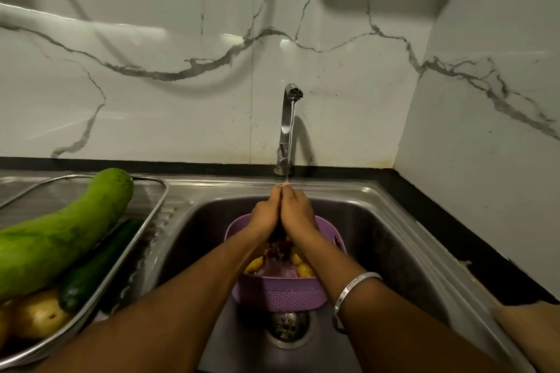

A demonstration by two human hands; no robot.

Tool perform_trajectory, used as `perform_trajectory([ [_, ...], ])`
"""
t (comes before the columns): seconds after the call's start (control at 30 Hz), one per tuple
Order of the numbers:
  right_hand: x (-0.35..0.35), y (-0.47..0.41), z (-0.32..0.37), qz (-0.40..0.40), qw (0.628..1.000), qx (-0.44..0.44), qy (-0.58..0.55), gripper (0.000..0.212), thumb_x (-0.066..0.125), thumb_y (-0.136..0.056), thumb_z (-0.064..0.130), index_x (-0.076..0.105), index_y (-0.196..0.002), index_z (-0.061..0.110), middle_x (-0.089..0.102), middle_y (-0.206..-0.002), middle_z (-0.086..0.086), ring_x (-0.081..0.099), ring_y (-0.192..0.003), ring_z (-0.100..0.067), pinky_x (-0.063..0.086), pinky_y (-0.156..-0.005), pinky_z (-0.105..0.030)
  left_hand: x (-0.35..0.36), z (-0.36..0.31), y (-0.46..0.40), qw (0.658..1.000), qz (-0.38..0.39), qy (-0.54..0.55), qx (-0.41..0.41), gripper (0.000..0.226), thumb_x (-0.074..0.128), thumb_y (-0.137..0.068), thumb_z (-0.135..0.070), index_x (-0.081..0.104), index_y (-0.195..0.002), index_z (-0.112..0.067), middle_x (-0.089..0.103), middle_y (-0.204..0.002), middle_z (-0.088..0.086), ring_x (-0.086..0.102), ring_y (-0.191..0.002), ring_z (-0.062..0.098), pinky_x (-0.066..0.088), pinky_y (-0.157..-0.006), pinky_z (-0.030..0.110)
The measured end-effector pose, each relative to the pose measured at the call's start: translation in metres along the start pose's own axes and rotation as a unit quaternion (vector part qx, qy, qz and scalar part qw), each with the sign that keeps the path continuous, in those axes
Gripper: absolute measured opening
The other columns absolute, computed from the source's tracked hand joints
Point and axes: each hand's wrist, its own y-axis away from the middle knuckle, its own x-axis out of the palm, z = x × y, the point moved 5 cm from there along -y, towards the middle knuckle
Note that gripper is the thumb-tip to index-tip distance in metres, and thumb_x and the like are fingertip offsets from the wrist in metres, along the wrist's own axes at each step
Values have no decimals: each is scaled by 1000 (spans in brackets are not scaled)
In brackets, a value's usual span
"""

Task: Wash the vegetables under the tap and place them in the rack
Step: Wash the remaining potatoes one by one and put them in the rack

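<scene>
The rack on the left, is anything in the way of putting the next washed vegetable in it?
Partly. The rack already holds a large green gourd, a dark cucumber and potatoes; only its far end shows bare mesh.

Thin stream falling from chrome tap (286,127) onto something dark, mostly hidden. Below, in sink (372,221): purple basket (280,297) with yellow potatoes (305,269) and a reddish vegetable (277,248). Left, in steel mesh rack (145,221): big pale-green gourd (60,233) lying diagonally, dark cucumber (97,266) against it, potato (38,313) at near end.
</scene>
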Motion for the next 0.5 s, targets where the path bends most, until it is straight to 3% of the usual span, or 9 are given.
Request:
perform_trajectory([
  [0.03,-2,-1,-2,-8,998,39,-53,46,41,-104,52,65,-119,16,69,-109,-10,64,-98,-24,51,-91,-39,-2,1,0,1000,4,-22,15,58,31,-107,-52,69,-92,-11,74,-86,9,69,-82,15,56,-74,30],
  [0.1,-2,-2,-6,18,981,130,-140,47,50,-100,53,69,-113,13,71,-102,-11,65,-92,-25,53,-89,-38,-2,5,-4,999,27,-31,34,62,29,-107,-52,63,-72,-15,63,-54,-4,58,-49,3,44,-46,17],
  [0.2,2,-5,-9,81,956,195,-204,58,56,-92,63,74,-114,12,75,-106,-14,69,-100,-30,55,-96,-46,-4,3,-5,999,21,-33,32,63,28,-107,-54,52,-59,-20,50,-43,-9,46,-38,4,33,-38,14],
  [0.27,4,-8,-10,71,964,177,-185,58,51,-96,63,71,-118,13,73,-111,-15,68,-104,-32,54,-99,-49,-4,3,-9,999,10,-36,38,60,30,-106,-55,59,-69,-18,59,-54,-4,54,-48,5,39,-45,17],
  [0.33,2,-11,-2,44,995,74,-40,55,38,-103,58,61,-127,14,68,-118,-14,65,-107,-30,52,-101,-49,-2,4,-13,1000,-24,3,11,57,32,-106,-54,68,-93,-12,72,-83,8,68,-78,15,51,-65,27],
  [0.4,3,-5,4,24,992,-29,117,49,30,-105,55,48,-129,17,64,-119,-10,63,-108,-28,52,-99,-48,-1,10,-18,999,-33,16,-16,50,33,-108,-45,64,-112,-6,70,-105,15,66,-106,27,49,-87,34],
  [0.5,5,-1,4,22,991,-53,119,40,32,-108,47,47,-128,15,63,-117,-9,63,-108,-26,52,-92,-41,-2,10,-22,999,-16,-27,-17,37,33,-110,-35,60,-107,-10,67,-113,19,62,-116,31,47,-102,40],
])
